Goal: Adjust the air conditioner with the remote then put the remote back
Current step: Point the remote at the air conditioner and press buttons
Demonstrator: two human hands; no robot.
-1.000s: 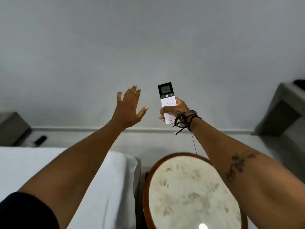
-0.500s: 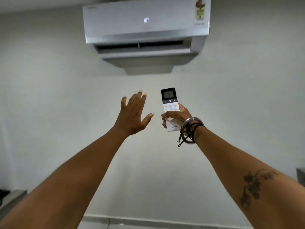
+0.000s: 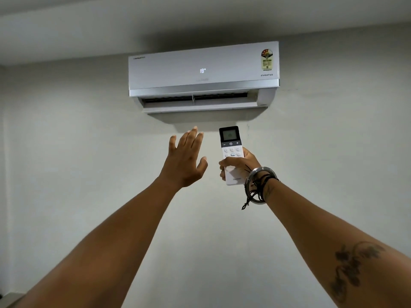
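The right hand [image 3: 239, 164] is holding the remote [image 3: 231, 154] upright, with its long axis pointing up toward the air conditioner [image 3: 203, 72], which is hanging on the wall straight above and a little to the left of both hands. The fingers are wrapping around the lower half of the remote, and the thumb is lying across its front just under the round buttons, so the buttons and the small dark screen are staying free. The screen is showing 18, and the panel of the air conditioner is showing 18 too. The left hand [image 3: 185, 160] is spread open with the palm toward the wall, holding nothing, just beside the remote but not touching it.

The remote is a slim white plastic bar with a black glossy top. The air conditioner is a long white box with a silver strip along its lower edge, and its flap below is standing open. On the right wrist a metal bangle [image 3: 260, 185] and dark threads are sitting. I think the adjusting step is in hand, and the right thumb is nearest to the buttons.
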